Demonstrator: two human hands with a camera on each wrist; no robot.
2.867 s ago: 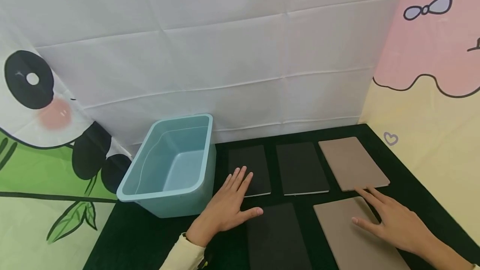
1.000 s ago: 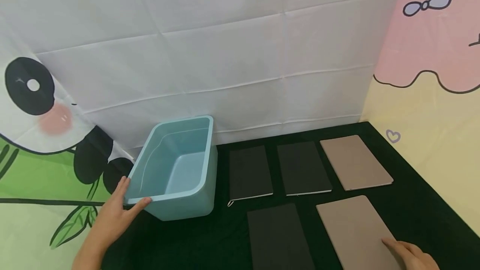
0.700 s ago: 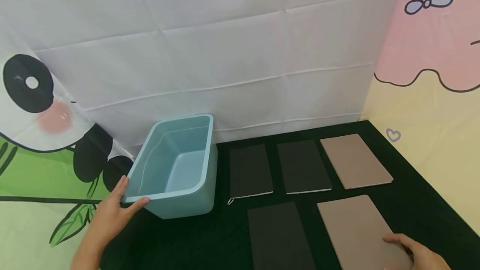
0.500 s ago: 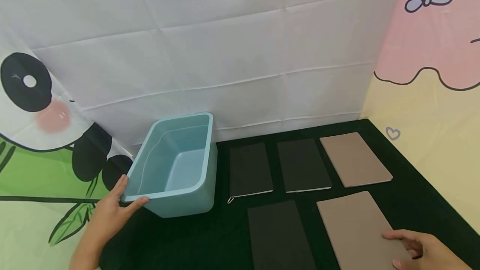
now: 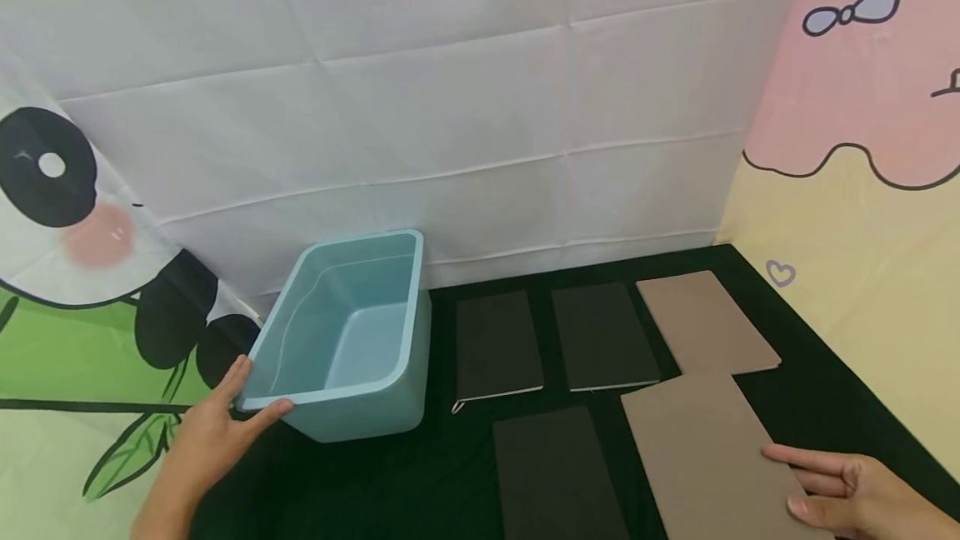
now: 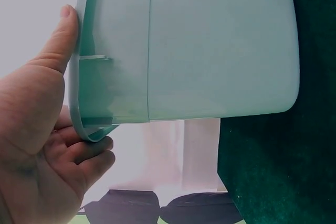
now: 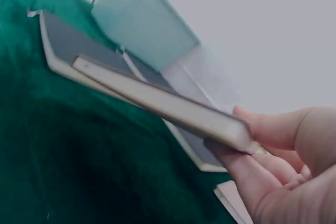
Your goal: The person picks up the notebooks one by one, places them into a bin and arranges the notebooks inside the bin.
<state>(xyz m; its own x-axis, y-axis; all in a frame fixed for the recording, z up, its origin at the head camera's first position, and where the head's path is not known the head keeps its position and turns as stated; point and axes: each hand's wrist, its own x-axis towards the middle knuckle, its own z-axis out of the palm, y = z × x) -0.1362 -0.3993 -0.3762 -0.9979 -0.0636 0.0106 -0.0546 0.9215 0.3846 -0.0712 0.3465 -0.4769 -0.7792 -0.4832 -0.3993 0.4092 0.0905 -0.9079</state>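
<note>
My right grip (image 5: 862, 490), a bare hand, pinches the beige notebook (image 5: 712, 457) by its 3 o'clock edge, between thumb and fingers. On the right wrist view I see the pages edge-on, with that edge raised off the surface (image 5: 360, 498). In the head view the notebook's far end overlaps the near edge of the other beige notebook (image 5: 708, 319), which lies at its 12 o'clock. At its 9 o'clock I have the near dark notebook (image 5: 558, 473), lying flat; toward 10 and 11 lie the middle dark notebook (image 5: 606, 336) and, farther out, the left dark notebook (image 5: 498, 348), with a pale ribbon (image 5: 459, 408) at its 7 o'clock corner.

Between 9 and 10 stands the blue tub (image 5: 367, 419), upright, just beside the left dark notebook. My left grip (image 5: 217, 432) holds the tub's 8 o'clock corner, thumb along the rim, fingers curled about it. At 12 o'clock, a white sheet (image 5: 450, 107) hangs behind everything.
</note>
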